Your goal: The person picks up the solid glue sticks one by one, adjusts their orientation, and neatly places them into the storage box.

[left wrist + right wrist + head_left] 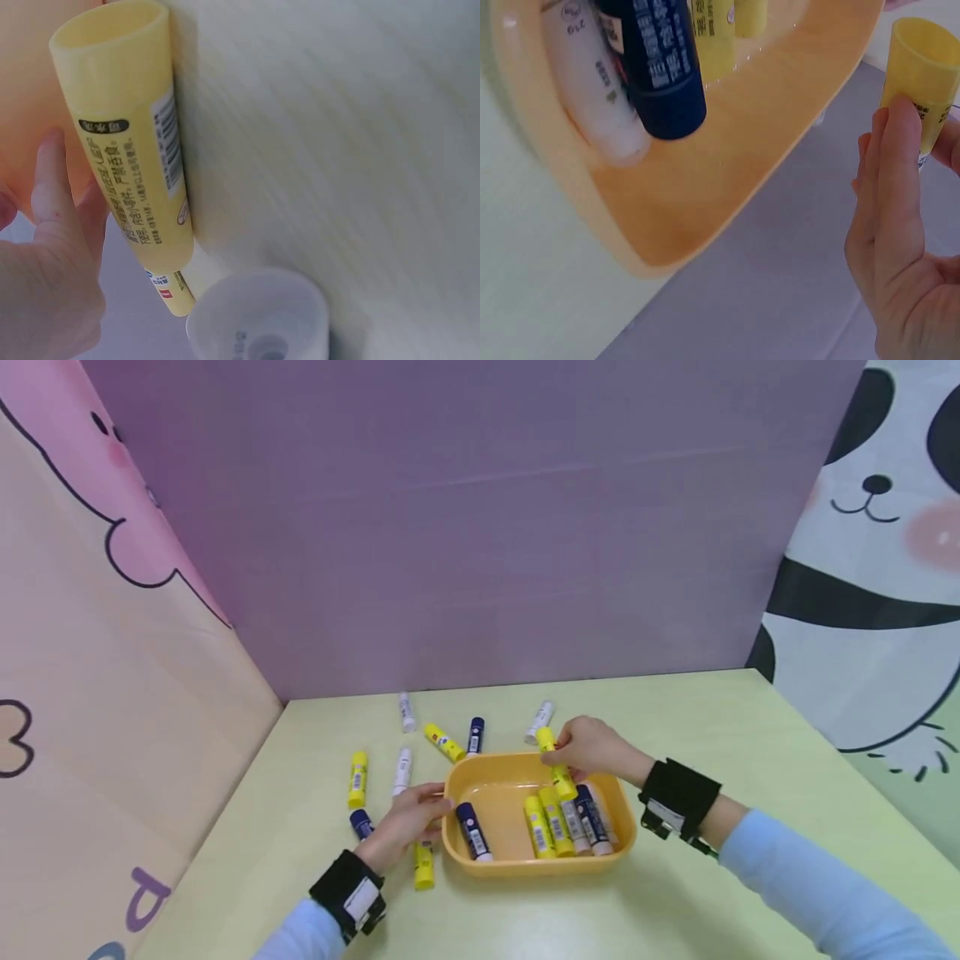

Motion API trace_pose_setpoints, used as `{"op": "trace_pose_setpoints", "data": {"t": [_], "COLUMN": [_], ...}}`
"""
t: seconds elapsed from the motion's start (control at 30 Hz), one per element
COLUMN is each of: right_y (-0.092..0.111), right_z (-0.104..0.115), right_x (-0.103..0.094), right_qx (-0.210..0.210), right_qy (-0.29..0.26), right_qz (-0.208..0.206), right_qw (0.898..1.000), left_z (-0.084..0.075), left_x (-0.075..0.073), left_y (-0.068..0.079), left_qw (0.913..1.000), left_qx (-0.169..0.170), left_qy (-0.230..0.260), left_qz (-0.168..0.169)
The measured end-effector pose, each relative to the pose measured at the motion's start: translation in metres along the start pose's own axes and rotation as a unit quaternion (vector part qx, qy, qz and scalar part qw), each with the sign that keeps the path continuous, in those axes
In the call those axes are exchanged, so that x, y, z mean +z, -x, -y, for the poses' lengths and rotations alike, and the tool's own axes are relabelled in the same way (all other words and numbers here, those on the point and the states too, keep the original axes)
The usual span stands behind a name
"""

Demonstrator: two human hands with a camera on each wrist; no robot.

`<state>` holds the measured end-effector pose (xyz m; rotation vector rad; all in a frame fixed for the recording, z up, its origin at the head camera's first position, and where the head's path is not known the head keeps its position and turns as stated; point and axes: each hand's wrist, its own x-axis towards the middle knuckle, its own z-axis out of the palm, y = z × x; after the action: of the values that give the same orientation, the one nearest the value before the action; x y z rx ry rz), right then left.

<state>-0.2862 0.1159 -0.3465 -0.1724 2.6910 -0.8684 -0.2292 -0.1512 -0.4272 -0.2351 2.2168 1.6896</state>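
A yellow glue stick (562, 783) hangs above the back right of the orange tray (517, 867), pinched between the right hand's (592, 747) thumb and fingers, not yet laid down. Several sticks already lie inside, most grouped rightward. The left hand (403, 823) grips the tray's left rim, thumb against fingers. Eight loose sticks (358, 779) remain outside on the table (712, 735).

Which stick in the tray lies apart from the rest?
The dark blue stick at the left end of the tray; the others lie side by side toward the right.
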Motion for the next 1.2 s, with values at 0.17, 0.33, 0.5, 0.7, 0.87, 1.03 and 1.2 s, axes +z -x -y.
{"op": "trace_pose_setpoints", "data": {"t": [0.17,0.33,0.5,0.7,0.87,1.03,1.2], "right_y": [0.002,0.005,0.007,0.01,0.015,0.02,0.021], "right_z": [0.0,-0.001,0.003,0.013,0.02,0.026,0.034], "right_x": [0.012,0.024,0.034,0.046,0.05,0.052,0.056], "right_qx": [0.009,0.005,-0.006,-0.018,-0.023,-0.026,-0.024], "right_qy": [-0.007,-0.009,0.003,0.032,0.045,0.072,0.092], "right_qz": [0.015,0.038,0.047,0.058,0.058,0.068,0.087], "right_qw": [1.0,0.999,0.999,0.998,0.997,0.995,0.992], "left_z": [0.0,0.0,0.0,0.002,0.002,0.0,0.001], "left_x": [0.002,0.003,0.004,0.002,0.001,0.001,0.002], "left_y": [-0.002,-0.002,-0.002,0.0,0.0,0.0,0.002], "left_qw": [1.0,1.0,0.9999,1.0,0.9999,0.9999,1.0], "left_qx": [0.006,0.006,0.012,0.006,0.008,0.009,0.006], "left_qy": [0.002,0.001,0.0,0.0,0.005,0.004,0.0], "left_qz": [0.005,0.005,0.002,0.002,0.005,0.008,0.003]}}
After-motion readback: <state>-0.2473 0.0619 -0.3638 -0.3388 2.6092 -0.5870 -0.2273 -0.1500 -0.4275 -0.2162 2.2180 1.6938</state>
